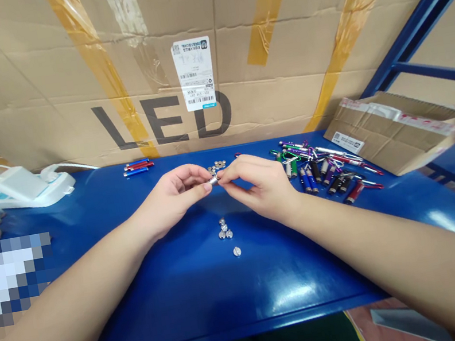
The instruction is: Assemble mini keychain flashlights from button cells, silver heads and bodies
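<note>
My left hand (181, 193) pinches a small silver metal cylinder (213, 181) between thumb and fingers, above the middle of the table. At the cylinder's right end, my right hand (258, 185) has its thumb and index finger closed; whether a smaller part sits between those fingertips is hidden. Just behind the hands lie several small round button cells (220, 164), partly covered by the fingers. Nearer to me, several shiny slotted metal caps (224, 229) form a loose cluster, with a single slotted cap (237, 251) apart in front.
To the right lies a pile of coloured keychain flashlights (319, 170) with carabiners, beside an open cardboard box (391, 131). A few blue and red metal tubes (138, 167) rest at the back left, near a white power strip (25, 190). A large carton (44, 96) stands behind the blue table (196, 298).
</note>
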### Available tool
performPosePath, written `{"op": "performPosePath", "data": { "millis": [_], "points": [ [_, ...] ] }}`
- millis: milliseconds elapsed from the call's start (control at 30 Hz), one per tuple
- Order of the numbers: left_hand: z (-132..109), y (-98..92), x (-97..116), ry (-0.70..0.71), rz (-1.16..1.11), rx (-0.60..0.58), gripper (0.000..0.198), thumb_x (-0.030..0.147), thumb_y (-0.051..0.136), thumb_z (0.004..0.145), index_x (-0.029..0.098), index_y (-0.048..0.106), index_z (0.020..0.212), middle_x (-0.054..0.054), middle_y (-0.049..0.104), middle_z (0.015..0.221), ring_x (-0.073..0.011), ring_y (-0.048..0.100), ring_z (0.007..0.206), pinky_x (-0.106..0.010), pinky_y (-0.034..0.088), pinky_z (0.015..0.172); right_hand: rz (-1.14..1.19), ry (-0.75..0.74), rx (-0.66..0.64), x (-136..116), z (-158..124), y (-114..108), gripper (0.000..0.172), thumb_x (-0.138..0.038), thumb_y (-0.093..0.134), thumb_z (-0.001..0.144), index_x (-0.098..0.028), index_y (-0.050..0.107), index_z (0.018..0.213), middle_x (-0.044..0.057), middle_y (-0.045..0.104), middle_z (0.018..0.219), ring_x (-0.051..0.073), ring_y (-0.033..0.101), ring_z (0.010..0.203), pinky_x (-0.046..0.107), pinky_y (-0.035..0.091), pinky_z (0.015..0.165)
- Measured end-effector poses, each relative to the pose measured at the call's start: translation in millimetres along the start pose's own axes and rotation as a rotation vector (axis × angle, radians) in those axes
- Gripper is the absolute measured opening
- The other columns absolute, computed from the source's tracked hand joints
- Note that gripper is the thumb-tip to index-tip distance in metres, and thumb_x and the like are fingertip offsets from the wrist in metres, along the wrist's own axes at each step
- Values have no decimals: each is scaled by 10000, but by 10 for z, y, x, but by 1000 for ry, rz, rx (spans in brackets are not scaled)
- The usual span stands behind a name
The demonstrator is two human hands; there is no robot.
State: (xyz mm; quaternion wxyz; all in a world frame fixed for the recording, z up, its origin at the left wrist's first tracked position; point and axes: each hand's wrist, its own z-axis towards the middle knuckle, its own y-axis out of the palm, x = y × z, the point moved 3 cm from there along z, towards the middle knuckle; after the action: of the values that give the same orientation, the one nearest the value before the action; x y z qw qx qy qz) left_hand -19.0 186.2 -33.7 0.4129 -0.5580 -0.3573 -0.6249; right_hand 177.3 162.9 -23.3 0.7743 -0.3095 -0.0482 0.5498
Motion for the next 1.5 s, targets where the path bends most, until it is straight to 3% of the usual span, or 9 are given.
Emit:
{"op": "performPosePath", "data": {
  "millis": [433,567,1000,1100,1167,1300,1400,1500],
  "points": [
    [16,-5,-2,83,10,-63,273,284,895,760,197,712,943,-34,740,973,-164,678,924,-308,554,902,50,-1,75,-44,8,-42,123,-172,608,980,-259,652,906,41,766,946,199,717,892,383,601,836],
    [8,1,1,100,-11,-92,252,243,885,777,209,719,964,-21,740,974,-147,677,935,-277,554,893,58,-69,99,-73,6,-56,138,-139,615,974,-265,641,925,37,765,947,191,719,897,370,602,827],
    [14,-16,-12,104,43,-80,258,271,859,788,211,684,968,-46,759,1028,-182,705,972,-321,570,907,29,-15,46,-69,7,-56,141,-145,581,964,-258,611,885,39,722,897,198,693,872,368,575,825],
    [24,-59,-5,118,240,-50,207,294,792,833,201,685,983,-68,766,1052,-215,709,987,-363,567,918,-20,60,-93,16,0,-14,165,-86,563,915,-231,586,839,27,671,842,179,639,805,322,531,789],
    [17,-90,30,172,498,-43,162,286,720,872,200,710,1010,-76,769,1062,-237,701,994,-397,554,929,-60,107,-245,81,-15,29,179,-43,566,870,-213,576,814,19,637,816,167,598,770,295,495,767],
    [-39,-99,148,450,1004,-114,254,170,578,895,211,756,1072,-67,776,1054,-267,645,1050,-427,517,965,-142,214,-496,170,-41,87,197,-4,593,816,-196,566,778,11,598,788,163,547,742,276,432,726],
    [-70,-85,174,578,1129,-228,328,114,521,890,210,764,1088,-66,771,1061,-267,615,1062,-410,513,965,-161,263,-596,173,-38,108,196,-1,601,821,-191,576,780,16,600,802,167,549,766,268,411,720],
    [-69,-75,136,605,1188,-343,340,87,488,891,221,783,990,-62,771,1000,-263,610,1008,-397,519,937,-179,278,-630,158,-27,117,183,-4,606,830,-184,601,803,24,613,827,174,562,792,271,413,732]
  ]
}}
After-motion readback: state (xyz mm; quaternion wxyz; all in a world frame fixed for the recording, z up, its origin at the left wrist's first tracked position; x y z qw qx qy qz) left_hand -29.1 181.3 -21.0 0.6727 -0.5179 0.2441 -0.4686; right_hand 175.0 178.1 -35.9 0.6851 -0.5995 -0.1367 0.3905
